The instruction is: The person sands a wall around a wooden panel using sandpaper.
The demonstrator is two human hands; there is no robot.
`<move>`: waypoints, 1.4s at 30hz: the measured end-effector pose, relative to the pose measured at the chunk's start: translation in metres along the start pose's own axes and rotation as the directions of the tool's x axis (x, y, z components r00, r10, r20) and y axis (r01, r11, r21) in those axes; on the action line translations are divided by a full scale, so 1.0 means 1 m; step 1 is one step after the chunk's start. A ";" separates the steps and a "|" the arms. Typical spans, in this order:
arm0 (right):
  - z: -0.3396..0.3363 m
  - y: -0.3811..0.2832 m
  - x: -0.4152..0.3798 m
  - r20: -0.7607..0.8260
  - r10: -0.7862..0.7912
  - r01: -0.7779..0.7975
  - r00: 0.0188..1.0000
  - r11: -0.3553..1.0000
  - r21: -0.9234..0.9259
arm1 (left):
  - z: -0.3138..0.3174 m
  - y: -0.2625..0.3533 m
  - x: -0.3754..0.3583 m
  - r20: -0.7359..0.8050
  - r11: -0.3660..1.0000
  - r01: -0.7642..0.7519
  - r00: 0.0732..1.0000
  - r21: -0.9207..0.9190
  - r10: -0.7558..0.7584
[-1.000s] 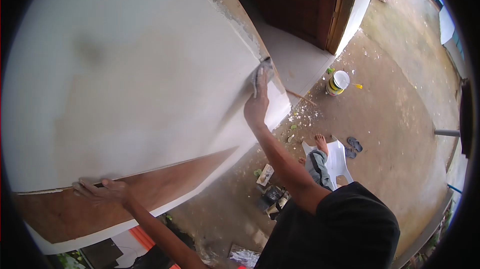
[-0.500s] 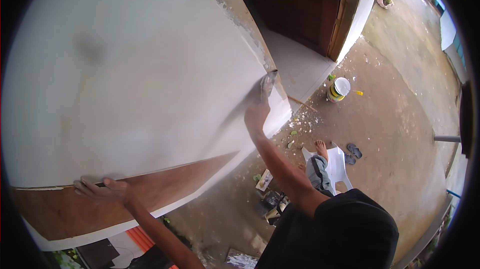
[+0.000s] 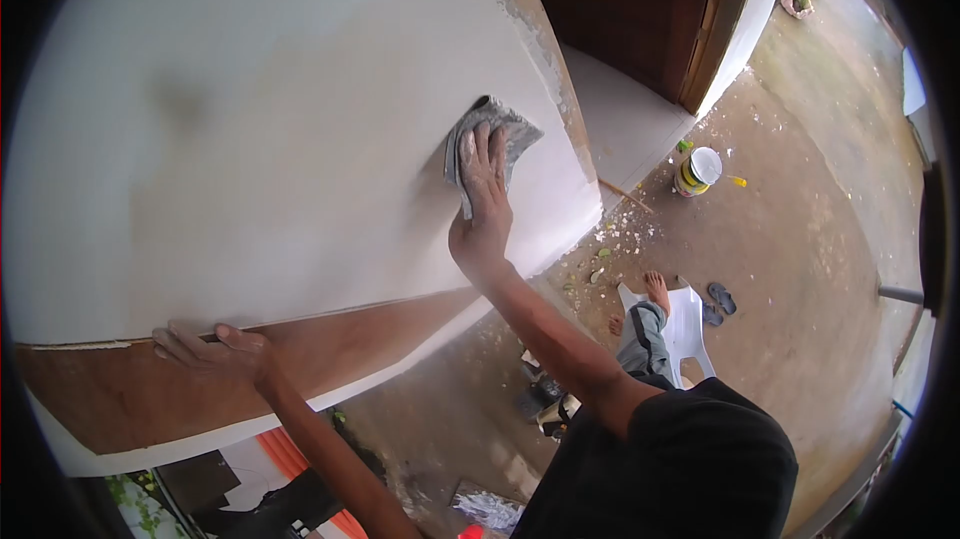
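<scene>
My right hand (image 3: 484, 189) presses a grey, dust-marked sheet of sandpaper (image 3: 518, 131) flat against the white wall (image 3: 300, 169). Its fingers lie stretched over the sheet, and one corner of the sheet curls up at the top. Lower left, my left hand (image 3: 222, 351) rests with fingers extended on the upper edge of a brown wooden panel (image 3: 350, 347) set in the wall. Nothing shows in that hand. Beyond the sandpaper, a rough, unpainted strip (image 3: 545, 49) runs down the wall's corner.
A bare foot (image 3: 656, 291) rests on a white plastic chair (image 3: 684, 324) below me. Dark slippers (image 3: 718, 304) lie beside it. A paint bucket (image 3: 697, 171), a stick (image 3: 625, 195) and white flakes are on the ground near the brown door (image 3: 630, 19).
My right hand has moved left from the wall's corner with the sandpaper, which now lies flatter and shows more fully. My left hand stays on the panel edge.
</scene>
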State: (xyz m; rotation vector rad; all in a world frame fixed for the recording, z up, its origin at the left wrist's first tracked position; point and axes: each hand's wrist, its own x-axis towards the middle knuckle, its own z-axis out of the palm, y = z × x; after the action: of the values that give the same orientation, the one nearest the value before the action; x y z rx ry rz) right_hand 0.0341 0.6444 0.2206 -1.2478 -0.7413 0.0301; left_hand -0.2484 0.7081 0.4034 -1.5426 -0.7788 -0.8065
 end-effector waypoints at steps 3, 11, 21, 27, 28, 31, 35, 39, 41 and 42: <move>-0.011 0.033 -0.012 0.124 -0.020 0.032 0.992 0.995 -0.098 | 0.000 0.003 -0.003 -0.010 1.000 0.008 1.000 -0.012 -0.008; -0.013 0.048 -0.016 0.053 -0.133 0.138 0.990 0.986 -0.093 | -0.003 0.002 -0.003 -0.007 0.998 -0.023 1.000 -0.058 0.023; 0.010 -0.011 0.006 0.011 -0.149 0.148 0.989 0.987 0.065 | 0.005 0.001 0.000 -0.010 0.998 0.018 1.000 -0.066 -0.019; -0.001 0.071 -0.057 0.150 0.071 -0.049 0.986 0.988 -0.145 | 0.007 -0.003 0.000 -0.055 0.999 -0.021 0.998 -0.041 0.018; 0.004 0.072 -0.060 0.070 0.062 -0.055 0.996 0.994 -0.098 | 0.006 -0.004 -0.003 -0.040 0.999 -0.017 0.999 -0.032 0.015; 0.015 0.025 0.017 -0.119 -0.124 0.116 0.985 0.991 -0.066 | 0.007 -0.004 -0.002 -0.056 0.997 -0.035 0.998 -0.065 0.031; 0.002 0.023 0.030 -0.044 -0.177 0.174 0.983 0.982 -0.068 | 0.004 0.004 0.001 -0.029 0.999 0.000 1.000 -0.045 -0.001; 0.006 0.083 -0.056 0.033 0.048 -0.043 0.998 0.990 -0.134 | 0.008 -0.006 -0.002 -0.052 0.998 -0.022 0.998 -0.063 0.019; 0.009 0.051 -0.027 -0.053 0.049 -0.053 0.997 0.997 -0.063 | 0.006 -0.004 -0.004 -0.033 0.999 -0.003 0.999 -0.051 0.001; 0.015 0.025 0.006 -0.119 -0.104 0.099 0.987 0.994 -0.045 | 0.004 0.000 -0.002 -0.019 0.999 0.011 1.000 -0.045 -0.012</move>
State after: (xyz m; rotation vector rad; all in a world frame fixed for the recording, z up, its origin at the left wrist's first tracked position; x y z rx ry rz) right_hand 0.0401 0.6679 0.2039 -1.2355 -0.7014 -0.1432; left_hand -0.2495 0.7119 0.4014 -1.5695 -0.7606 -0.8513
